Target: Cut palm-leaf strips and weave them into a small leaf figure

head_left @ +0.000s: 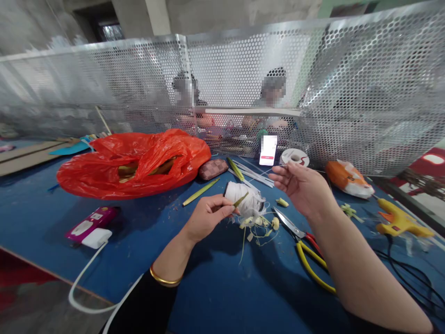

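My left hand (212, 215) pinches a small, pointed piece of green leaf (241, 199) between thumb and fingers. Right behind it lies a spool of white thread (243, 195), partly covered by the leaf and fingertips. Raised at the right, my right hand (301, 183) has its fingers curled together on a thin white thread (269, 170), which slants down toward the spool. Below the spool are pale plant scraps (259, 222) and loose fibres. A pair of scissors (295, 232) with red and yellow handles lies open under my right forearm, partly hidden by it.
A red plastic bag (139, 162) with leaves inside fills the left. Behind stand a lit phone (268, 150), a white tape roll (295, 157) and a perforated metal screen (243, 60), with people beyond. A yellow glue gun (399, 220) and orange packet (347, 180) lie right.
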Demonstrator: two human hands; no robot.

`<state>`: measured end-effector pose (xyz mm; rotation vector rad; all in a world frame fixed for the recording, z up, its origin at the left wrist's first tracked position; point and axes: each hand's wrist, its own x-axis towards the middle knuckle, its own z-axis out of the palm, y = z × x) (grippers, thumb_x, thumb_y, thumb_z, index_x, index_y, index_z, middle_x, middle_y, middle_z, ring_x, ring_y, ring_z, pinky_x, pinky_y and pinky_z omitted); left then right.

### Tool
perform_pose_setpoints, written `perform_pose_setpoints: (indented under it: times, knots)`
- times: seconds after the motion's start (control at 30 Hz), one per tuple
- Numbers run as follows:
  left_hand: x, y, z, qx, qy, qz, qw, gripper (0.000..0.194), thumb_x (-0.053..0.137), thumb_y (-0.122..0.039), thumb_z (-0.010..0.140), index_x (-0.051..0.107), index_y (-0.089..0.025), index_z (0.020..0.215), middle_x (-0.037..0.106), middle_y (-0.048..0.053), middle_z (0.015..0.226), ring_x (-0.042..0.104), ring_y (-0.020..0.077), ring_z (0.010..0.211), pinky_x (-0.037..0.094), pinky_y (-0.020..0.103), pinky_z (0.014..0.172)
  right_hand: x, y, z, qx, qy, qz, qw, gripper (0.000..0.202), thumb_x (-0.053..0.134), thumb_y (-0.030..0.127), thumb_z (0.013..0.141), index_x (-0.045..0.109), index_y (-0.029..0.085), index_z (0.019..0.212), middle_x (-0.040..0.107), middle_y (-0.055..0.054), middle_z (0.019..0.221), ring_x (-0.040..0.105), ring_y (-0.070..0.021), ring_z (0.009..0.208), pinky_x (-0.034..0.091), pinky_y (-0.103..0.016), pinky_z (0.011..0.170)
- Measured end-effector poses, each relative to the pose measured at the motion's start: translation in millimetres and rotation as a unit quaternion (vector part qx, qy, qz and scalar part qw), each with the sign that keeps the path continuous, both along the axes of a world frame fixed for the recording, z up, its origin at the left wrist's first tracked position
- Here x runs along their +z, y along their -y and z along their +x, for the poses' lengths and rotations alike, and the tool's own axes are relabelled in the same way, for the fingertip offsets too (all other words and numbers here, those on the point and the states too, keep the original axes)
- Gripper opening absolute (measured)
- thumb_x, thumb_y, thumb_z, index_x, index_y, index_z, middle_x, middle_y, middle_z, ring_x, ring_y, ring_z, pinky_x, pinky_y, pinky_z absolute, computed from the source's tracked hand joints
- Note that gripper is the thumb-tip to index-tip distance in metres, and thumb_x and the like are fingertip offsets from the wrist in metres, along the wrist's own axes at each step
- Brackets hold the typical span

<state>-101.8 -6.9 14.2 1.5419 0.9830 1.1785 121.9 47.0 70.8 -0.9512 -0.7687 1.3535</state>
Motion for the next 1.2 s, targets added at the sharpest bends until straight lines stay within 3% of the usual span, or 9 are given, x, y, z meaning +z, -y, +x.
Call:
perform_pose_setpoints:
  times: [0.2,0.3,0.37,0.47,0.63,0.8,0.9,1.1,1.2]
  knots:
    - [0.7,-0.6,-2.6,-0.033,0.208,-0.120,0.970,0.020,0.079,-0.031,0.068,0.073,-0.013,0.066,0.067,0.003,0.066,0.062,0.0125,0.059,0.054,0.022,0.060,-6.6,-13.4,6.8,-0.036,-0.146,0.011,0.989,0.035,0.030,0.011,0.100,0.053,0.016,0.074,0.076,-0.008,0.083,0.075,-0.0162,0.081,0.060,-0.021,0.064]
    - [0.9,-3.5,-7.9,-0.003,0.341,-0.178,0.923,0.016,0.081,-0.025,0.065,0.070,-0.013,0.065,0.066,0.000,0.062,0.063,0.0122,0.053,0.055,0.022,0.053,-14.3,-17.6,7.6,-0.052,-0.159,-0.025,0.986,0.031,0.032,0.012,0.099,0.055,0.016,0.079,0.075,-0.007,0.084,0.074,-0.0141,0.077,0.059,-0.019,0.057]
    - [1.4,-6.2,-12.8,0.023,0.426,-0.217,0.878,0.008,0.075,-0.018,0.072,0.069,-0.015,0.067,0.069,-0.001,0.064,0.065,0.0127,0.054,0.055,0.022,0.050,-20.1,-19.2,6.3,-0.068,-0.153,-0.059,0.984,0.025,0.038,0.011,0.097,0.056,0.016,0.080,0.073,-0.003,0.075,0.072,-0.0113,0.065,0.057,-0.017,0.050]
    - [2.4,-10.3,-19.5,0.046,0.528,-0.231,0.816,0.019,0.057,-0.016,0.086,0.068,-0.018,0.071,0.072,0.000,0.070,0.065,0.0122,0.052,0.053,0.020,0.044,-27.1,-21.2,3.6,-0.073,-0.150,-0.094,0.982,0.024,0.041,0.008,0.096,0.054,0.016,0.078,0.066,0.000,0.062,0.066,-0.0077,0.050,0.050,-0.013,0.041]
    - [6.2,-12.7,-23.6,0.071,0.583,-0.228,0.777,0.034,0.040,-0.023,0.097,0.067,-0.018,0.075,0.071,0.000,0.063,0.060,0.0101,0.042,0.050,0.019,0.041,-29.6,-19.8,-2.9,-0.018,-0.156,-0.076,0.985,0.031,0.033,0.007,0.097,0.049,0.018,0.073,0.061,0.002,0.063,0.065,-0.0054,0.057,0.048,-0.011,0.046]
    - [13.3,-11.7,-24.7,0.096,0.598,-0.222,0.764,0.033,0.041,-0.024,0.098,0.066,-0.018,0.077,0.068,-0.001,0.059,0.054,0.0062,0.040,0.045,0.014,0.038,-36.7,-13.7,-12.6,0.040,-0.104,-0.021,0.994,0.024,0.064,0.018,0.082,0.046,0.019,0.065,0.044,0.009,0.050,0.052,-0.0069,0.045,0.046,-0.015,0.045]
    - [15.6,-12.7,-27.5,0.111,0.587,-0.220,0.772,0.029,0.047,-0.021,0.095,0.065,-0.018,0.073,0.064,-0.003,0.053,0.048,0.0044,0.036,0.042,0.013,0.036,-43.8,-14.4,-13.8,0.052,-0.060,0.001,0.997,0.027,0.074,0.021,0.072,0.048,0.020,0.064,0.045,0.008,0.048,0.049,-0.0086,0.043,0.040,-0.017,0.039]
    - [12.7,-15.6,-38.2,0.093,0.480,-0.221,0.844,0.013,0.062,-0.018,0.082,0.066,-0.015,0.070,0.064,-0.001,0.057,0.045,0.0048,0.036,0.032,0.014,0.031,-38.6,-22.8,4.6,0.041,-0.044,0.040,0.997,0.031,0.077,0.024,0.066,0.046,0.020,0.064,0.044,0.009,0.051,0.048,-0.0072,0.047,0.042,-0.017,0.044]
    - [12.2,-12.9,-42.0,0.029,0.295,-0.226,0.928,0.012,0.073,-0.022,0.069,0.066,-0.014,0.064,0.057,-0.001,0.051,0.045,0.0063,0.038,0.035,0.016,0.037,-30.3,-24.8,16.1,0.025,-0.038,0.063,0.997,0.034,0.076,0.026,0.068,0.043,0.021,0.066,0.043,0.010,0.052,0.049,-0.0067,0.047,0.042,-0.017,0.045]
